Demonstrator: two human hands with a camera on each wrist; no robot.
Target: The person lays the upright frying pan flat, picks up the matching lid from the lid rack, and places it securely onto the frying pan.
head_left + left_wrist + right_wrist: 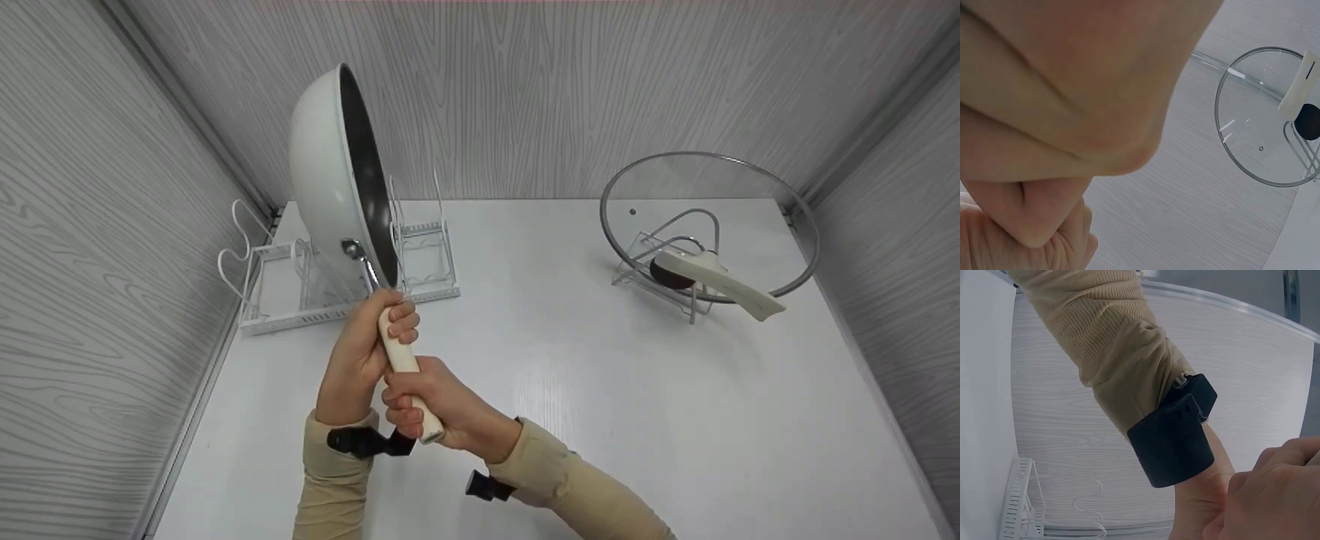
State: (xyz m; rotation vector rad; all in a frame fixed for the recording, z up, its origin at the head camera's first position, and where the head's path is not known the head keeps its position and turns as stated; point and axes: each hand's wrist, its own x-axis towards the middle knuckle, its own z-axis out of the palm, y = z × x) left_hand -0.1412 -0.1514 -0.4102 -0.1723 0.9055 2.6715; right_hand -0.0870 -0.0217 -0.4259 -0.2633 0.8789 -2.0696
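A deep white frying pan [319,165] with a dark inside is tilted up on its side at the left in the head view. My left hand [360,364] grips its cream handle [400,349] near the metal joint. Lower down, my right hand [454,409] has its fingers wrapped round the handle's end. Behind the pan's lower edge is a white wire rack [281,326]; whether the pan touches it I cannot tell. Both hands show in the left wrist view, the pan does not. The right wrist view shows my right hand [1275,500] beside my left forearm.
At the right, a round glass lid [780,195] with a metal rim leans upright in a small wire stand [694,307]. The lid's cream handle [724,285] sticks out toward the front. Grey wood-grain walls [525,97] enclose the white table [600,390] at the back and sides.
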